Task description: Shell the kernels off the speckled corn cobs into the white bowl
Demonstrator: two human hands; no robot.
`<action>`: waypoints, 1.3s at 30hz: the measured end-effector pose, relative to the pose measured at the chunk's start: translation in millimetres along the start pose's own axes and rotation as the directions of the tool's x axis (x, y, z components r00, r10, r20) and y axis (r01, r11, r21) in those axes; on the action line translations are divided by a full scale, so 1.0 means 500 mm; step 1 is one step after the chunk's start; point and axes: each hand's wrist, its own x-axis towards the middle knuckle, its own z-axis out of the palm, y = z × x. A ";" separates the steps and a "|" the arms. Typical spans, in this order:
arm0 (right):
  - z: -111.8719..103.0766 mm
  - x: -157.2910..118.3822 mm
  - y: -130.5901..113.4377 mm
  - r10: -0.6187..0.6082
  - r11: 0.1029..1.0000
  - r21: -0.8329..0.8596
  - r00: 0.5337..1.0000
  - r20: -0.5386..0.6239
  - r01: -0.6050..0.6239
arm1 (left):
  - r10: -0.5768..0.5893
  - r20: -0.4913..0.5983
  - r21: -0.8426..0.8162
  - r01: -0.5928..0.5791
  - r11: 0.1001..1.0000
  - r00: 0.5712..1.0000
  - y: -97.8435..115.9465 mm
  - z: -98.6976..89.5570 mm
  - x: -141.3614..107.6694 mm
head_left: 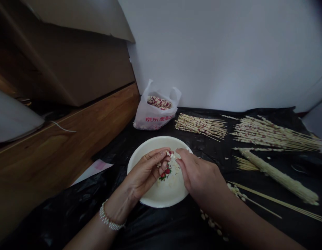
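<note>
Over a white bowl (147,149) with a red and green print inside, my two hands are close together. My left hand (152,168) pinches small red and white kernels (169,153) between thumb and fingers. Beside them, my right hand (193,170) is closed, its thumb and index finger near the kernels; whatever it holds is too small to make out. A few pale kernels (174,178) lie in the bowl. Behind the bowl stands a white plastic bag (153,118) with speckled corn cobs (159,102) in it.
Bundles of kernel-threaded sticks (200,125) (265,133) lie at the right on black plastic sheeting (109,194). Nearer are a bare cob (281,175) and loose thin sticks (278,199). A pink and white paper (94,169) and wooden edge (98,125) are left.
</note>
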 end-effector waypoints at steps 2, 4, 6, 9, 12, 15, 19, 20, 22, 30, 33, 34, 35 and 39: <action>0.002 0.000 0.000 0.029 0.998 0.051 0.998 0.052 -0.031 | -0.010 0.019 -0.011 0.010 1.000 1.000 -0.002 0.006 -0.003; 0.004 0.001 0.000 0.053 0.990 0.121 0.993 0.105 -0.066 | -0.011 0.030 -0.031 0.012 0.999 0.999 -0.004 0.011 -0.006; 0.007 0.000 0.001 0.077 0.979 0.178 0.989 0.126 -0.099 | -0.007 0.033 -0.048 0.008 0.999 0.999 -0.007 0.014 -0.008; 0.007 0.001 0.002 0.108 0.963 0.231 0.985 0.134 -0.137 | 0.002 0.020 -0.064 0.000 0.998 1.000 -0.010 0.016 -0.008; -0.011 0.008 0.008 0.097 0.961 0.245 0.986 0.132 -0.127 | 0.015 -0.058 -0.092 -0.020 0.996 0.998 -0.008 0.016 -0.004; -0.047 0.023 0.019 0.077 0.984 0.155 0.993 0.092 -0.091 | 0.016 -0.169 -0.137 -0.039 0.990 0.985 0.002 0.014 0.001; -0.089 0.037 0.046 0.085 0.995 0.039 0.984 0.154 -0.092 | 0.022 -0.287 -0.230 -0.091 0.969 0.958 0.032 0.011 0.005; -0.095 0.037 0.054 0.098 0.995 0.015 0.976 0.196 -0.102 | 0.027 -0.310 -0.262 -0.113 0.958 0.950 0.041 0.009 0.005; -0.100 0.035 0.069 0.123 0.992 -0.028 0.956 0.268 -0.120 | 0.044 -0.316 -0.320 -0.150 0.935 0.948 0.058 0.003 0.006; -0.087 0.016 0.045 0.039 0.962 0.214 0.865 0.500 -0.168 | 0.147 -0.302 -0.329 -0.248 0.911 0.942 0.077 -0.025 0.017; -0.070 0.004 0.005 0.015 0.956 0.254 0.889 0.458 -0.147 | 0.139 -0.348 -0.291 -0.248 0.924 0.927 0.075 -0.025 0.021; -0.062 0.000 -0.007 0.002 0.965 0.236 0.905 0.424 -0.113 | 0.137 -0.367 -0.282 -0.250 0.926 0.920 0.075 -0.023 0.023; -0.055 -0.005 -0.019 -0.029 0.972 0.224 0.920 0.391 -0.065 | 0.142 -0.389 -0.275 -0.262 0.925 0.910 0.075 -0.020 0.024; -0.030 -0.022 -0.054 -0.080 0.986 0.161 0.970 0.230 0.043 | 0.225 -0.459 -0.257 -0.371 0.892 0.859 0.075 -0.003 0.029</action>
